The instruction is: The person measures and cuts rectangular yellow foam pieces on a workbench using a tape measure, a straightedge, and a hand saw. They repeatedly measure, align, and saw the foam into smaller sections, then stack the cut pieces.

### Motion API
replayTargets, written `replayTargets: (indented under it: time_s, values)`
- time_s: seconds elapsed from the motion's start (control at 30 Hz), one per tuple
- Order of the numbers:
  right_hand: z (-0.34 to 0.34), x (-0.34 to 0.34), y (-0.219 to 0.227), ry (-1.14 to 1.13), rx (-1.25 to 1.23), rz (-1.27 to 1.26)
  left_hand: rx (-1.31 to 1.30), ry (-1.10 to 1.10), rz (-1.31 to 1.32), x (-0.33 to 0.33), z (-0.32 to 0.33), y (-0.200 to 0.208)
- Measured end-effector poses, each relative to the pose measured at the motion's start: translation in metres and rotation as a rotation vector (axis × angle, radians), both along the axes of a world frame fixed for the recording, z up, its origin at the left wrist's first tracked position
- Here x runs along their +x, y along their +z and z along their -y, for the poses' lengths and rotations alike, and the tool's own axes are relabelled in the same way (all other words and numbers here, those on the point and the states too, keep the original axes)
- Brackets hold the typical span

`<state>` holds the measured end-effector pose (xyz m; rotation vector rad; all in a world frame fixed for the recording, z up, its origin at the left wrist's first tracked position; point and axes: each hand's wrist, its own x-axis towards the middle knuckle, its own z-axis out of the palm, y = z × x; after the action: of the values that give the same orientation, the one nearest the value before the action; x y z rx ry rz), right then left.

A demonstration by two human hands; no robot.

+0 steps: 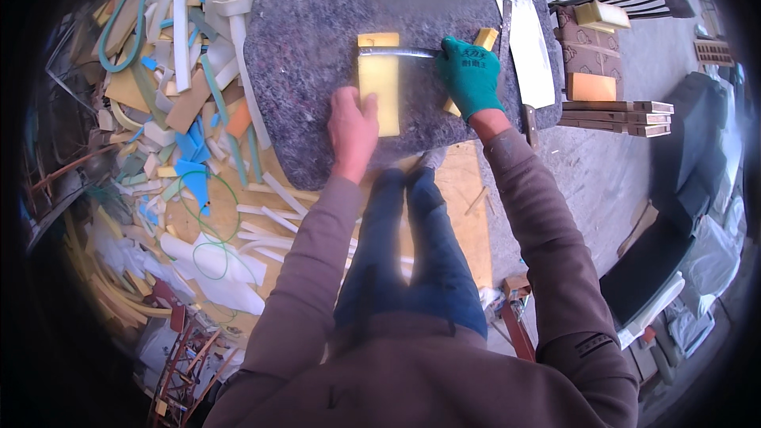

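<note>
A yellow foam block (380,95) lies lengthwise on a table covered in mottled grey fabric (309,24). My bare left hand (353,125) grips its near left side, with the thumb on top and the other fingers mostly hidden. My right hand (469,75), in a green glove, is closed round the handle of a long narrow knife (396,52). Its blade lies across the far end of the block. More yellow foam (486,38) shows beyond and below the gloved hand. Right of it rests a broad pale blade (529,55) with a wooden handle (530,127).
Foam offcuts (190,95) in many colours are heaped left of the table. White strips (269,226) lie on the floor near my legs. A patterned bundle (587,47) with foam blocks and a stack of slats (618,117) stand at the right. Dark sheets (658,246) lie farther right.
</note>
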<state>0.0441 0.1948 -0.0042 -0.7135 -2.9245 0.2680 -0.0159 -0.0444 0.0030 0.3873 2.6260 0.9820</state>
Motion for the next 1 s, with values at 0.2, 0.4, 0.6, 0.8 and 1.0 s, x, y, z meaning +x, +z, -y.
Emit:
replayTargets:
  time_s: [0.2, 0.4, 0.6, 0.8, 1.0]
  values:
    - [0.001, -0.001, -0.002, -0.064, -0.188, -0.091, 0.018, -0.021, -0.012, 0.000, 0.001, -0.003]
    - [0.016, -0.017, 0.020, -0.157, -0.401, -0.223, -0.048, -0.015, 0.033, -0.003, -0.003, -0.001]
    - [0.030, -0.046, 0.027, -0.301, -0.590, -0.210, 0.018, 0.026, 0.211, -0.001, 0.022, 0.012]
    - [0.054, -0.039, 0.023, -0.144, -0.177, -0.419, 0.476, 0.369, 0.377, -0.003, 0.066, 0.051]
    - [0.080, 0.043, 0.081, -0.305, -1.352, -0.363, 0.649, 0.110, 0.445, -0.014, 0.019, 0.082]
